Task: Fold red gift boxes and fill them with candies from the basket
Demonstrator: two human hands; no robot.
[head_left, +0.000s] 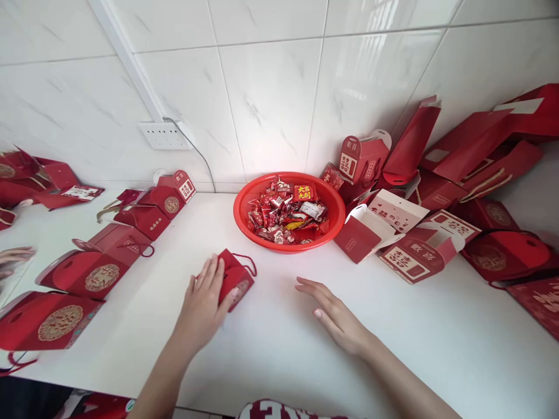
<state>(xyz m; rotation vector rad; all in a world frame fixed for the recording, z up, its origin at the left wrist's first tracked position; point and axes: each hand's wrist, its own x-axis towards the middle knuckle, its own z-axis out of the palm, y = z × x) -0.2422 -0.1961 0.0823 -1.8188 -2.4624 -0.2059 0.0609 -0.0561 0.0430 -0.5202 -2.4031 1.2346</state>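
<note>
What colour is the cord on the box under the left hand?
The cord is dark red; it shows best in the head view.

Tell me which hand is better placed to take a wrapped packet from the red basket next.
Probably the right hand: it looks empty, its fingers open near the front of the red basket. The left hand is occupied, resting on a small red box.

1. Left hand [204,308] clasps small, corded red cardboard box [234,272].
2. Right hand [338,320], fingers extended, over smooth white tabletop [271,355].
3. Round red perforated plastic basket [289,249] holds small wrapped sweets [279,216].
</note>
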